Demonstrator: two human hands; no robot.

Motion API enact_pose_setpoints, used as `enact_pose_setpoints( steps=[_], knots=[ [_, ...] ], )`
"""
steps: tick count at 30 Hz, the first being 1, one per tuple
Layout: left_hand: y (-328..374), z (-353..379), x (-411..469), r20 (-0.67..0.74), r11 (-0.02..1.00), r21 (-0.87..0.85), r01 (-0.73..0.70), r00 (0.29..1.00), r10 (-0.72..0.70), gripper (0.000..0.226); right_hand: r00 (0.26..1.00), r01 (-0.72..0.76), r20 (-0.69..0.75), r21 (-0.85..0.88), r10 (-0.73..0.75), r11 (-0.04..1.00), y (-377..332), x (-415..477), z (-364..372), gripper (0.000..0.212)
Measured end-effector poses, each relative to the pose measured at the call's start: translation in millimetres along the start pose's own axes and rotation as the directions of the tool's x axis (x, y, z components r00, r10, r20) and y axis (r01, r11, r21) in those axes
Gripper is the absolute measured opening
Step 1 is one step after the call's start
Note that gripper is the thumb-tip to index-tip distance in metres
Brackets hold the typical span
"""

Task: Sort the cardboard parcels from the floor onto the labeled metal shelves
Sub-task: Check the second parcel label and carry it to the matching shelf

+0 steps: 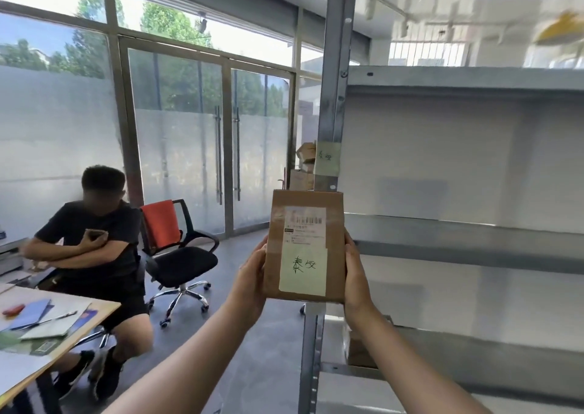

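Observation:
I hold a small cardboard parcel (305, 246) upright in front of me, with a white shipping label and a pale green note with handwritten characters on its face. My left hand (251, 274) grips its left side and my right hand (357, 274) grips its right side. Just behind the parcel rises the grey upright post (333, 75) of the metal shelves (458, 239). A pale green label (328, 158) with matching handwriting is stuck on the post just above the parcel. Another cardboard parcel (360, 352) lies on a lower shelf, mostly hidden by my right forearm.
A person in black (94, 239) sits at the left beside a wooden table (72, 334) with papers. A black office chair (177, 255) with an orange cloth stands before glass doors (227, 148). More cardboard boxes (305, 167) are stacked behind the post.

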State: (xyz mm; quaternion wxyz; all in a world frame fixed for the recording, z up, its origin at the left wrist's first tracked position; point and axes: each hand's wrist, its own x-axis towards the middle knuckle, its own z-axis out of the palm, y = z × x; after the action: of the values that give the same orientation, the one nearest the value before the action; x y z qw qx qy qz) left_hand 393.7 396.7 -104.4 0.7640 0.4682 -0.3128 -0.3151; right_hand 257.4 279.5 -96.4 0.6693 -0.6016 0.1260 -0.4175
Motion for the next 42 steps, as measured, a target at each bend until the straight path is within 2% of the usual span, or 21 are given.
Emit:
enact_pose_setpoints(
  steps=[10,17,20,25,29,34,42],
  knots=[
    [2.3,41.5,26.0,0.142,1.0,-0.018,-0.002,0.99,0.005,0.041,0.991,0.111,-0.072,-0.051,-0.114,0.993,-33.1,1.5,-32.1,0.037],
    [-7.9,57.5,22.9,0.195,0.999,-0.041,0.006,0.981,0.002,0.042,0.986,0.118,-0.114,-0.066,-0.125,0.991,-35.6,-7.4,-48.5,0.037],
    [-8.7,65.7,21.6,0.202,0.998,-0.062,0.032,0.979,-0.019,0.049,0.982,0.138,-0.123,-0.07,-0.146,0.988,-40.3,-12.1,-54.7,0.038],
    [-11.0,88.4,23.5,0.259,0.994,-0.089,0.06,0.965,-0.035,0.038,0.971,0.143,-0.181,-0.091,-0.158,0.986,-51.6,-15.3,-72.1,0.038],
    [-20.3,105.6,30.1,0.261,0.992,-0.091,0.082,0.964,-0.056,0.043,0.972,0.14,-0.174,-0.117,-0.159,0.983,-65.2,-16.5,-89.3,0.035],
    [-28.5,129.3,46.0,0.255,0.99,-0.074,0.117,0.962,-0.095,0.043,0.961,0.105,-0.248,-0.095,-0.125,0.99,-73.0,-6.8,-115.4,0.054],
    [-34.0,171.5,76.0,0.276,0.995,-0.04,0.094,0.958,-0.08,0.04,0.948,0.12,-0.282,-0.106,-0.145,0.987,-88.2,18.2,-156.1,0.032]
  ],
)
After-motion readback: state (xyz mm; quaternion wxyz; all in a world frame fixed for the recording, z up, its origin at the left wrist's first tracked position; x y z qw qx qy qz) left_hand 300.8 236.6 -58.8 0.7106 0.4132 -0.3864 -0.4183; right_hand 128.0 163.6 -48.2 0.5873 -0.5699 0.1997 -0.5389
